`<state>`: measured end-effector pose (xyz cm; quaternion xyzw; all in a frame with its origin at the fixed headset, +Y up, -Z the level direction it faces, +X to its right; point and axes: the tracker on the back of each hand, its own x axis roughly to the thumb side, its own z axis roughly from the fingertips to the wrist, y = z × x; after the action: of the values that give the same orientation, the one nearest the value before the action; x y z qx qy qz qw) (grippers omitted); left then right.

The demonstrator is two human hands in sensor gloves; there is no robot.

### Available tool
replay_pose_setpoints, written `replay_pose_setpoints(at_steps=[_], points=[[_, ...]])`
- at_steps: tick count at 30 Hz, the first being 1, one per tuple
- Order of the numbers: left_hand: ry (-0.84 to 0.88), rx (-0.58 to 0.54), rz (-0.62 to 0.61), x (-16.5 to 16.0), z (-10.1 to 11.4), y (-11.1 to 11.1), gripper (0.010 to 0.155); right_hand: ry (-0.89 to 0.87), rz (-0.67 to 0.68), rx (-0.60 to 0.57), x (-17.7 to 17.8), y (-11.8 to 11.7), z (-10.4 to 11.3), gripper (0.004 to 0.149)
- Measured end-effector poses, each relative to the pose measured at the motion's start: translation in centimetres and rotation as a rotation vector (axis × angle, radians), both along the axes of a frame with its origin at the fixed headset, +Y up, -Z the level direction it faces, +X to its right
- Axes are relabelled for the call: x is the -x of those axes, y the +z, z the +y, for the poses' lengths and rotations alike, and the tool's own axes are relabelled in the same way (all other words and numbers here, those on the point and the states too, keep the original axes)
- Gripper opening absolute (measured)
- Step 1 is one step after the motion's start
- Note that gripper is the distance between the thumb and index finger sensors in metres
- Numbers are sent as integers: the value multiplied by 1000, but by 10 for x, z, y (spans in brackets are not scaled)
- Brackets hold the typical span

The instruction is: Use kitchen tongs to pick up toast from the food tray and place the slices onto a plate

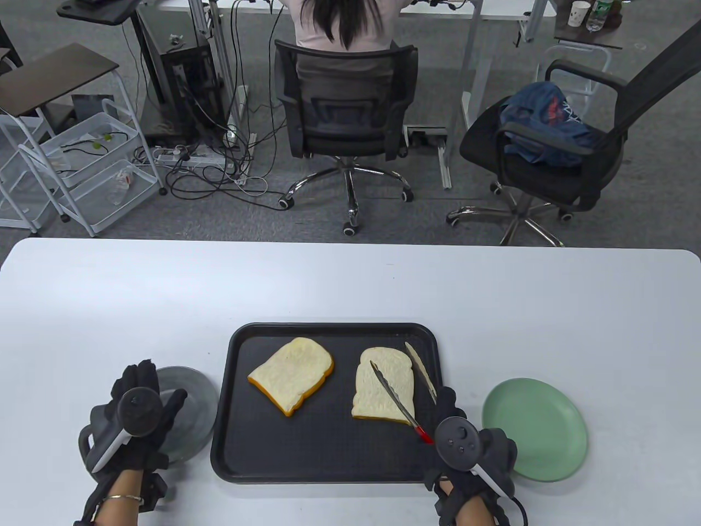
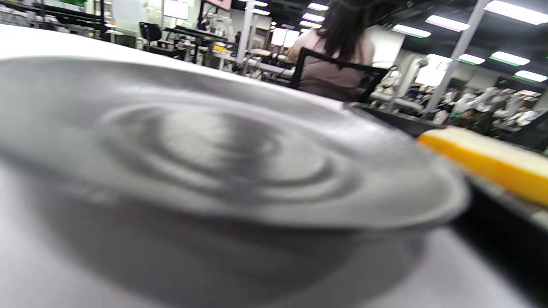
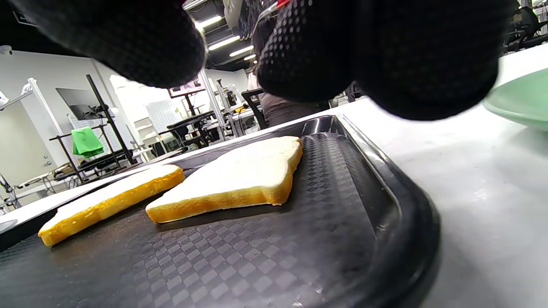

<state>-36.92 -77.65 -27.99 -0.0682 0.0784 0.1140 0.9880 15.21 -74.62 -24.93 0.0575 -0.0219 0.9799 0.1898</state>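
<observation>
right hand (image 1: 465, 438) fingers clamped on tongs (image 1: 395, 395) astride right toast (image 1: 383, 392); left hand (image 1: 137, 416) fingers spread flat on grey plate (image 1: 191, 416)

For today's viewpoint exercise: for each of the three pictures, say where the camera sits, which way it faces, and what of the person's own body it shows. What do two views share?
Table view: overhead, looking down; both hands, left hand, right hand holding tongs.
Left wrist view: near table level, facing the grey plate; no hand shows.
Right wrist view: low, facing across the tray; gloved fingers on top.
Both wrist views share the left toast.
</observation>
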Motion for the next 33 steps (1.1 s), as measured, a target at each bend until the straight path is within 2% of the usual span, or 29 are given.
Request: replay_pose_setpoints(at_steps=[11, 18, 26, 33], points=[[-81, 135, 78, 10, -20, -3, 78, -3, 11, 17, 0, 0, -1, 102], [-239, 168, 74, 1, -24, -5, 75, 1, 17, 35, 0, 0, -1, 102], [-296, 166, 98, 1, -23, -4, 73, 3, 27, 53, 1, -1, -2, 101], [-246, 183, 142, 11, -22, -2, 75, 3, 32, 65, 2, -1, -3, 101]])
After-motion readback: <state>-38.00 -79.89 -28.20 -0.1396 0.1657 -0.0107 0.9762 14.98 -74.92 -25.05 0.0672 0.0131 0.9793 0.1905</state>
